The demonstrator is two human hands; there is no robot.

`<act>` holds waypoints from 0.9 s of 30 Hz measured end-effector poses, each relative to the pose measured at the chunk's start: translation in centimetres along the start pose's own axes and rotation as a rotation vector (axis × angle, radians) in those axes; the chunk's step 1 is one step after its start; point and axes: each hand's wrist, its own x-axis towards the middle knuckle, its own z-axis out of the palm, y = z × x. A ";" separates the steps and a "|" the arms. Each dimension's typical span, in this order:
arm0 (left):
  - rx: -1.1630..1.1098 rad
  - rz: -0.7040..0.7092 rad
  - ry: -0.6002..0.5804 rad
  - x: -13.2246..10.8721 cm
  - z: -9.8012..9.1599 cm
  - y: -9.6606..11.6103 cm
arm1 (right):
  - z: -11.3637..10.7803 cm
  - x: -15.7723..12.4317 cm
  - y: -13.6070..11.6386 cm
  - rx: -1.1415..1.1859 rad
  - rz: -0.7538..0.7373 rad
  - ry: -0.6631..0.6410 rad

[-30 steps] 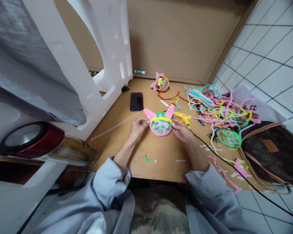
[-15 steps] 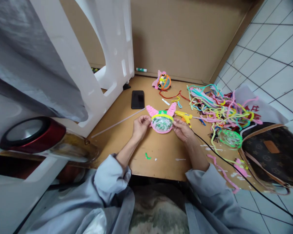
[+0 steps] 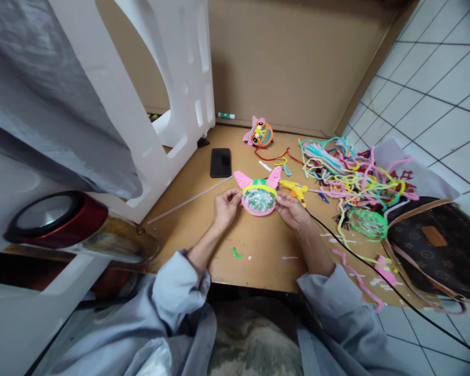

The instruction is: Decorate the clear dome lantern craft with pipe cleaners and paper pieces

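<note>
Between my two hands is a clear round craft piece (image 3: 259,201) edged with pink, yellow and green pipe cleaner, with two pink ears pointing up. My left hand (image 3: 226,205) pinches its left edge. On the opposite edge, the fingers of my right hand (image 3: 291,208) are closed. Just beyond my right hand lies a yellow glue gun (image 3: 295,190), its black cord running off to the lower right. A short green pipe cleaner scrap (image 3: 237,253) rests on the table nearer my body.
Tangled pipe cleaners (image 3: 360,175) cover the right side, beside a green-wrapped clear piece (image 3: 368,223) and a brown handbag (image 3: 434,245). Farther back are a phone (image 3: 221,163), a marker (image 3: 226,115) and an orange-banded figure (image 3: 263,133). A red-lidded jar (image 3: 58,219) stands left.
The view has shifted very slightly. Both hands keep the same hold on the eared craft piece, and nothing else has visibly moved.
</note>
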 end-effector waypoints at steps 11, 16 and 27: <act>0.159 0.034 0.064 -0.3 -0.2 -0.4 | 0.3 -0.2 0.0 0.020 -0.009 -0.001; 0.181 0.049 0.016 -1.1 -0.3 0.6 | 1.1 -0.7 0.1 0.005 -0.043 0.031; 0.147 -0.185 -0.008 -0.5 0.0 0.6 | 4.7 -3.0 0.8 -0.244 -0.256 0.095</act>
